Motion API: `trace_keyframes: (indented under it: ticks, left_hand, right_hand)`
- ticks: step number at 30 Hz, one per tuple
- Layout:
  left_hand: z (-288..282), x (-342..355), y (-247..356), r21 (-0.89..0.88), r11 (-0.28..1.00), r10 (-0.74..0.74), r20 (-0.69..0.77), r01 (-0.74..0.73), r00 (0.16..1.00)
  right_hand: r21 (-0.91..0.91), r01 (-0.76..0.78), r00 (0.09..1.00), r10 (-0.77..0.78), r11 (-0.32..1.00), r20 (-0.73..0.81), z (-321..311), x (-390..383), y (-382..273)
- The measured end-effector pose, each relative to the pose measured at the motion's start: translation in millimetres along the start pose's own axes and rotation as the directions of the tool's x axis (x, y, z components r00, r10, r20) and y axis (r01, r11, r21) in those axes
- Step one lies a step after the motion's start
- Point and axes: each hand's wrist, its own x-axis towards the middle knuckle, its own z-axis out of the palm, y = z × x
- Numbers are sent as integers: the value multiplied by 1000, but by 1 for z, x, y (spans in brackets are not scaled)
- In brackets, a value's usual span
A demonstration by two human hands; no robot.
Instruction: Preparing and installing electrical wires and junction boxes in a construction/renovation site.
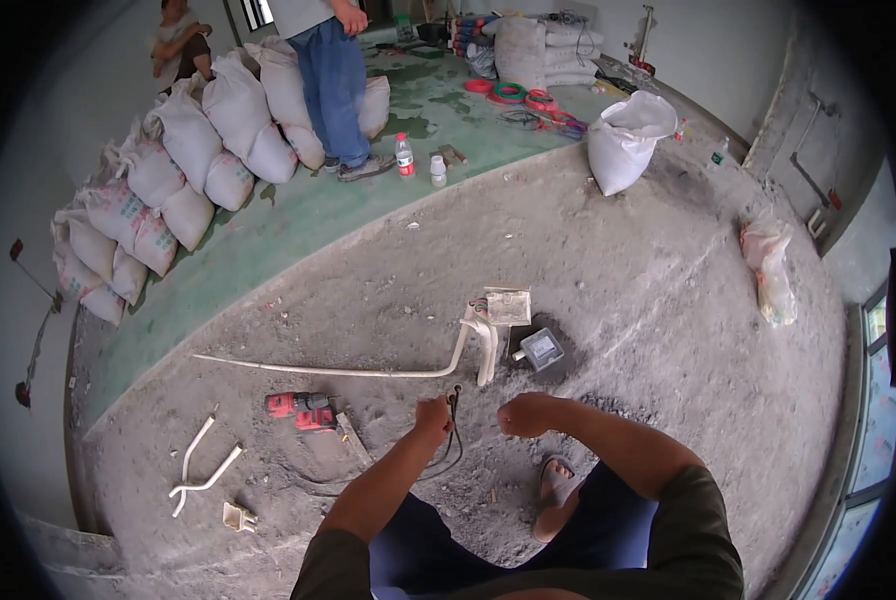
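Note:
I sit over dusty bare ground with both forearms reaching forward. My left hand (pixel 434 414) is closed at a dark cable (pixel 456 440), which loops down beside the fingers and runs left along the ground. A fist is made by my right hand (pixel 526 414), a short way to the right; what lies in its fingers, if anything, is hidden. Just beyond the hands stand bent white conduit pipes (pixel 487 345), joined to a white junction box (pixel 509 307) with coloured wires. A grey box with a clear face (pixel 541 350) sits in a dark patch of ground.
A red cordless drill (pixel 303 410) lies left of my hands. Farther left are bent pipe pieces (pixel 206 470) and a loose white box (pixel 238 517). White sacks (pixel 183 140) line the left wall beside a standing person (pixel 328 90). Another open sack (pixel 623 150) stands ahead.

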Motion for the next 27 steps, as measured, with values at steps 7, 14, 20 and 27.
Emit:
trace_keyframes:
  ticks: [7, 14, 20, 27]
  left_hand:
    - [4, -9, 2, -134, 980, -158, -57, 149, 986]
    - [-3, -20, -5, -33, 984, -176, -66, 174, 982]
    - [-8, -28, -6, 257, 962, -111, 45, 96, 993]
    - [9, -65, -27, 511, 848, -365, 369, 141, 855]
  right_hand:
    - [-43, -31, 997, 34, 999, 74, -9, 0, -3]
    - [34, -41, 999, 41, 999, -18, -6, -2, -1]
    - [149, -34, 999, 38, 988, -21, -10, -9, -4]
    - [151, -34, 999, 37, 988, -18, -11, 0, -11]
